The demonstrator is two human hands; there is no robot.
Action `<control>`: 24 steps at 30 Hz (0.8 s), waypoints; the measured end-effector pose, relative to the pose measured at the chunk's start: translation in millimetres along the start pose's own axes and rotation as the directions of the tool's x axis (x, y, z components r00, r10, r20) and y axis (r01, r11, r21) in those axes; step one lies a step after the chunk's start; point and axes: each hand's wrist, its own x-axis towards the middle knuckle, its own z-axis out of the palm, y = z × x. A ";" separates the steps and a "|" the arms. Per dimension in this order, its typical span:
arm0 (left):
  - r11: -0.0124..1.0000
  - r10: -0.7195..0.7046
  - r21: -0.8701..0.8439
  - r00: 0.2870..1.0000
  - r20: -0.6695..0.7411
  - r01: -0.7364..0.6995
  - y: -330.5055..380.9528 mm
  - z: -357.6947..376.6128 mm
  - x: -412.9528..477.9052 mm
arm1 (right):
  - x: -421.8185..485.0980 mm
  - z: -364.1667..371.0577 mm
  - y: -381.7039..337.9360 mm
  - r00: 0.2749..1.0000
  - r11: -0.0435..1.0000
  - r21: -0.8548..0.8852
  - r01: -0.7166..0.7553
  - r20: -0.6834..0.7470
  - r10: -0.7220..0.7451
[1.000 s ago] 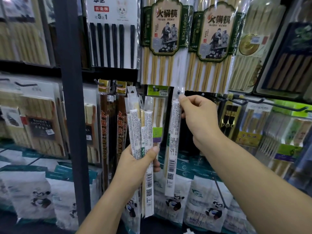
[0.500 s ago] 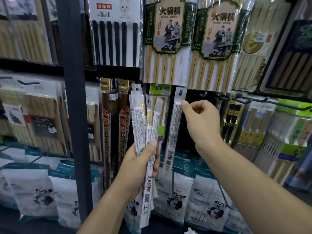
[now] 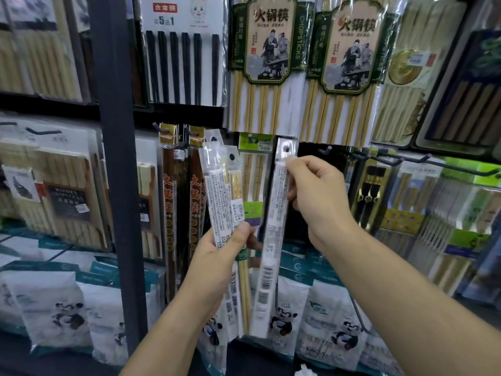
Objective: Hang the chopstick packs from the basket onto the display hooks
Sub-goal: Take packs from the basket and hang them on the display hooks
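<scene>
My left hand (image 3: 221,256) grips a bundle of several narrow clear chopstick packs (image 3: 221,191), upright, in front of the display. One more narrow pack (image 3: 273,229) hangs down from my right hand (image 3: 317,194), which pinches it near the top. That pack's hang hole (image 3: 286,149) is at hook height, just right of a green-topped pack (image 3: 256,169) hanging on its hook. Whether the hole is over a hook is not visible. The basket is out of view.
A dark upright post (image 3: 116,158) stands left of my hands. Bare black hooks (image 3: 401,158) stick out to the right. Large bamboo chopstick packs (image 3: 268,63) hang above, brown packs (image 3: 169,213) to the left, and white panda bags (image 3: 328,329) stand on the shelf below.
My right hand and its pack have shifted slightly, the hang hole now clear above my fingertips. The bundle in my left hand has tilted and closed up a little.
</scene>
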 end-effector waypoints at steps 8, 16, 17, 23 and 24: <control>1.000 0.013 0.002 1.000 0.018 -0.013 -3.8 -3.4 1.1 | 15.3 0.6 -2.4 0.994 0.990 -0.135 0.046 -0.095 -0.059; 1.000 0.017 0.015 0.999 0.046 -0.018 -2.0 -1.8 -0.1 | 18.6 1.9 2.8 0.992 0.985 -0.168 0.036 -0.116 -0.056; 1.000 0.011 0.000 0.999 0.051 -0.012 -0.9 -1.5 -0.6 | 18.8 1.2 5.4 0.992 0.983 -0.179 0.029 -0.120 -0.051; 0.997 -0.021 -0.078 0.999 0.032 0.024 -2.8 -3.8 0.3 | 10.9 -5.6 18.4 0.982 0.977 -0.210 0.043 -0.172 -0.080; 0.997 0.000 -0.071 0.999 0.042 0.003 -2.5 -3.4 -0.2 | 7.0 -5.4 19.0 0.986 0.979 -0.198 0.056 -0.143 -0.085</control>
